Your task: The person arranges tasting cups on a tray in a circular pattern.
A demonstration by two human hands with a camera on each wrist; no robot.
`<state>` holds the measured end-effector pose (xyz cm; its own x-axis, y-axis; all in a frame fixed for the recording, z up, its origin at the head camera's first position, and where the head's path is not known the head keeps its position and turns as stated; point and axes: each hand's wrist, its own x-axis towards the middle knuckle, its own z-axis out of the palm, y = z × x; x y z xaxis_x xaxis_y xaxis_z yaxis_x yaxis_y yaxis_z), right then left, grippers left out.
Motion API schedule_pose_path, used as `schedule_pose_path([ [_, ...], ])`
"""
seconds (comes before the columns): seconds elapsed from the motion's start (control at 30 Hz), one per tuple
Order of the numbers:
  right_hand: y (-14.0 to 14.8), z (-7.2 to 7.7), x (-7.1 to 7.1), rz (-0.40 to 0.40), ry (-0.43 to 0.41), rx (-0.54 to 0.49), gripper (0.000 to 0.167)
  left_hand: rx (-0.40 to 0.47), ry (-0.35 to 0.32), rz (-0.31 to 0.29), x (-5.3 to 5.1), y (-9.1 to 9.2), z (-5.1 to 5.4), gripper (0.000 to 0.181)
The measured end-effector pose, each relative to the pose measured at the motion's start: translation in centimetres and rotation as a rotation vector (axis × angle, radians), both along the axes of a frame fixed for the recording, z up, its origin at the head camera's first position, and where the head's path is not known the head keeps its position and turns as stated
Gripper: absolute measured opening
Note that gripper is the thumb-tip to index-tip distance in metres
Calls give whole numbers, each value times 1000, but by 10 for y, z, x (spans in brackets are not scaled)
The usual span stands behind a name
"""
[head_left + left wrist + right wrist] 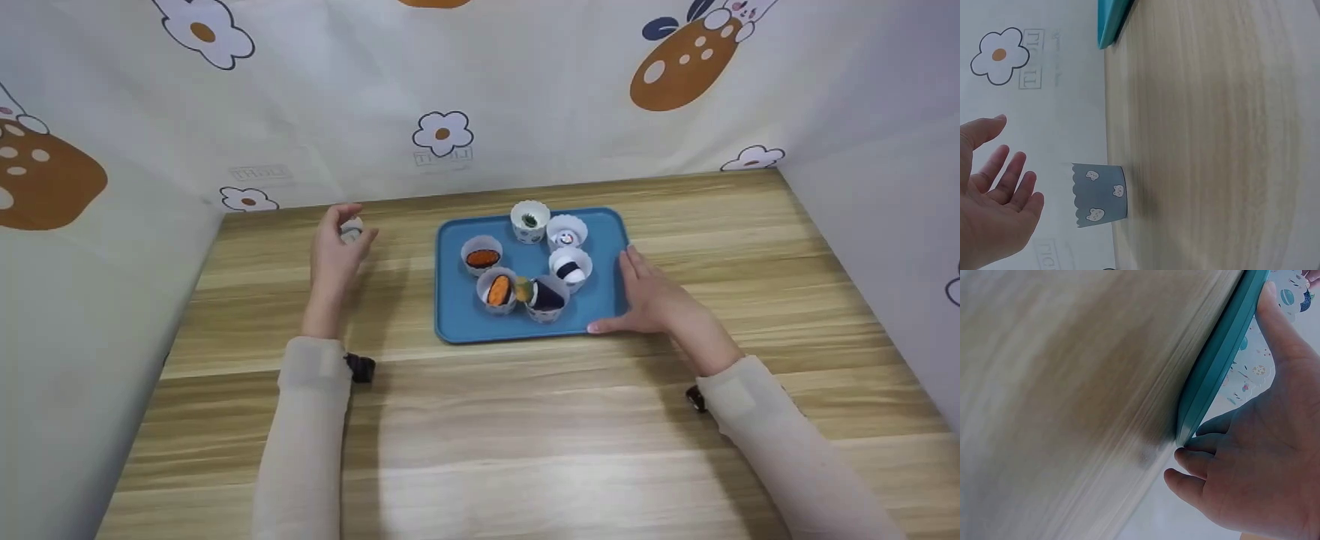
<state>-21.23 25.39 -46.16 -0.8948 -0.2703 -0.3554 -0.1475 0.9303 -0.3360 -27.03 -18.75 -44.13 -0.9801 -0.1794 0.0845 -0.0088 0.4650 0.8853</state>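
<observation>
My left hand [335,247], fingers spread and bent a little, is over a paper cup [351,231] at the back left. In the left wrist view a gap separates the hand [1002,208] from the blue-grey cup [1100,195], which stands upright and has white animal faces. My right hand [652,296] rests against the right side of a blue tray [465,315], thumb at the front edge and fingers along the side. Several paper cups on the tray hold sushi-like pieces: a red-orange one [482,259], an orange one [499,289] and a dark cone [547,295] among them.
The tray stands on a wood-grain table [525,435] near the back. A pale sheet [337,112] printed with flowers and orange shapes hangs behind the table, and pale walls flank it. Dark wrist devices [361,367] show at both sleeves.
</observation>
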Motion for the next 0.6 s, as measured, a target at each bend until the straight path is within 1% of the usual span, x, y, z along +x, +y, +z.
schedule_pose_path([
  [0.13, 0, 1, 1, -3, -3, 1, 141, -20, 2, 24, -2, -2, -3, 47],
  [0.3, -1, 2, 1, -7, -5, 6, 140, -16, -2, 32, -5, -5, -6, 50],
  [0.6, -2, 3, 1, 0, 0, 17, 139, -40, -95, 55, -8, -14, -11, 60],
])
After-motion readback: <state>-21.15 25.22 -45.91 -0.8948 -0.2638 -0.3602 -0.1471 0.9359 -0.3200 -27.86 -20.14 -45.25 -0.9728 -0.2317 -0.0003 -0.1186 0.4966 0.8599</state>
